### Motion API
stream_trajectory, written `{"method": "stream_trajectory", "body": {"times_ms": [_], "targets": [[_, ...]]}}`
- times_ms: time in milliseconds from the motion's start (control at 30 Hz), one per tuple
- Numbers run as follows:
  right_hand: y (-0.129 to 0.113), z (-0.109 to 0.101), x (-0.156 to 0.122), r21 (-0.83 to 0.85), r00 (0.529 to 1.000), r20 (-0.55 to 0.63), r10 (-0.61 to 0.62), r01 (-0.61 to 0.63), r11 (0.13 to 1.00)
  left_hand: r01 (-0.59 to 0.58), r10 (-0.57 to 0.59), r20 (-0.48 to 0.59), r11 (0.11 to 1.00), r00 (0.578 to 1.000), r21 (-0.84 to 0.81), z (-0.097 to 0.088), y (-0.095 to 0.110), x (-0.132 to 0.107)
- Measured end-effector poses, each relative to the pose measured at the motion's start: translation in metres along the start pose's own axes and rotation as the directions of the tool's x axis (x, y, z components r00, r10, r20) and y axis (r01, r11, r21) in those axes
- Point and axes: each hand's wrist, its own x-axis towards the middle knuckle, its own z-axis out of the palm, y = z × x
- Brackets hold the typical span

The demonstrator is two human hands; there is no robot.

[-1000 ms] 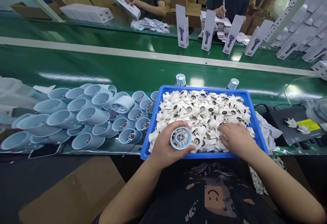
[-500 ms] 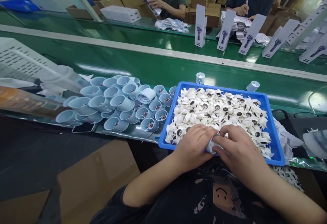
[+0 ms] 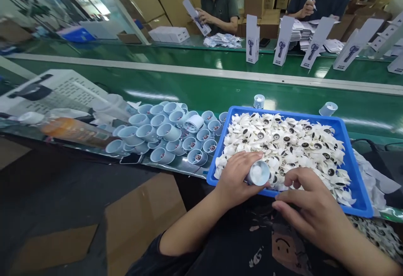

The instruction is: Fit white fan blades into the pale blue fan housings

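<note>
My left hand (image 3: 236, 176) is wrapped round a light blue fan housing (image 3: 259, 174), a short cylinder with a white fan blade inside its mouth, tilted toward me. To its right, my right hand (image 3: 304, 198) hovers over the near edge of the blue tray (image 3: 356, 175), thumb and fingers apart, holding nothing. Many white fan blades (image 3: 283, 141) with dark round hubs fill the tray. Left of it stand several light blue housings (image 3: 168, 132) in a cluster, most with reddish parts visible inside. Two more housings, one upright (image 3: 259, 101) and one tilted (image 3: 328, 109), sit beyond the tray.
A green conveyor (image 3: 201, 85) runs behind the tray. Several white boxes (image 3: 252, 43) printed with a handheld fan stand across it, before two co-workers. An orange-labelled bottle (image 3: 74, 131) lies at left. Below is flattened cardboard (image 3: 141, 221).
My right hand has come off the housing and moved right, its fingers opening. The housing in my left hand now shows its mouth. The whole view has shifted slightly.
</note>
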Motion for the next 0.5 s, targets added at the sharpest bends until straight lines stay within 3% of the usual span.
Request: {"method": "stream_trajectory", "body": {"times_ms": [133,233,300,367,433,500], "targets": [[0.021,0.002,-0.011,-0.047,0.999,-0.025,-0.044,0.043,0.998,0.008,-0.025,0.157,0.994,0.987,0.109,-0.019,-0.015,0.022],[0.04,0.0,-0.02,-0.083,0.994,-0.041,-0.102,0.098,0.992,0.222,-0.267,0.161,0.942,0.95,0.252,-0.042,-0.048,0.062],[0.047,-0.001,-0.025,-0.111,0.99,-0.059,-0.124,0.117,0.987,0.418,-0.48,0.065,0.815,0.875,0.402,-0.056,-0.083,0.098],[0.047,-0.001,-0.027,-0.132,0.988,-0.074,-0.132,0.122,0.984,0.539,-0.658,0.006,0.622,0.753,0.568,-0.064,-0.12,0.132],[0.043,0.001,-0.028,-0.146,0.985,-0.097,-0.145,0.13,0.981,0.552,-0.739,0.039,0.536,0.672,0.639,-0.064,-0.153,0.157],[0.04,0.0,-0.033,-0.156,0.979,-0.109,-0.173,0.155,0.975,0.526,-0.787,0.117,0.506,0.605,0.683,-0.061,-0.177,0.171]]}}
